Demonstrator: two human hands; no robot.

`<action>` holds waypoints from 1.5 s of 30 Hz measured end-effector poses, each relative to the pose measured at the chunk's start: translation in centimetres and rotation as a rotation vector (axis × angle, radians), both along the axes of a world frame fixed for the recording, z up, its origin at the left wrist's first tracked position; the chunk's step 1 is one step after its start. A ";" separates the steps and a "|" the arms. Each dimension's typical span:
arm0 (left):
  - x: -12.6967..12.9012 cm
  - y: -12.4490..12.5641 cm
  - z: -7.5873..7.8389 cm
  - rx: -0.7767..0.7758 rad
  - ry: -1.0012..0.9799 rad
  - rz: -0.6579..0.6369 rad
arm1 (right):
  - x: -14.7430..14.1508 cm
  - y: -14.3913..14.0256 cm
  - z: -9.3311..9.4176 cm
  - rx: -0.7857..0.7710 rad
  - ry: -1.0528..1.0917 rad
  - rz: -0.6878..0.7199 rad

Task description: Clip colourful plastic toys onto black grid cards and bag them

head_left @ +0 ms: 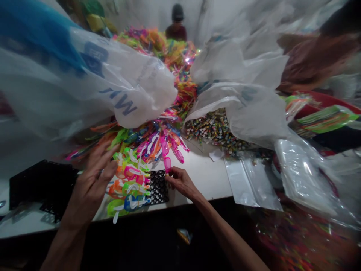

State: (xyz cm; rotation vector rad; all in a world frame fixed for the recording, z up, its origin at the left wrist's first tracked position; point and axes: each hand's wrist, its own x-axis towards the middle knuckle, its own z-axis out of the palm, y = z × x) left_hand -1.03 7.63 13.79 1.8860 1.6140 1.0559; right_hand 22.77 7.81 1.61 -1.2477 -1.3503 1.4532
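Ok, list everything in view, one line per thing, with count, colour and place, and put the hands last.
toy pile: too many to count, neon pink, green, orange, blue, centre of table, running back.
stacked toys: one small heap, green, pink, orange, on the black tray.
black tray: one, black grid, front edge of table.
black crates: count unclear, black, left on table.
plastic sacks: several, clear white with blue print, left and right above table.
small tubes: many, mixed colours, spilling from right sack.
clear pouches: a few, transparent, right front.
person: one, far end.
left hand: open, beside stacked toys.
right hand: pinching a pink toy.
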 end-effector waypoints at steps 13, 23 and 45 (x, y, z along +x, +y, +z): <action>3.0 -4.8 -3.3 0.440 0.178 -0.050 | -1.9 -2.8 -0.7 0.111 -0.147 -0.178; 2.7 -5.0 -3.0 0.333 0.059 -0.052 | -2.7 -2.6 -0.6 0.359 -0.303 -0.184; 1.0 -3.6 1.0 0.128 0.181 -0.107 | -1.9 -0.7 -0.3 0.533 -0.453 -0.114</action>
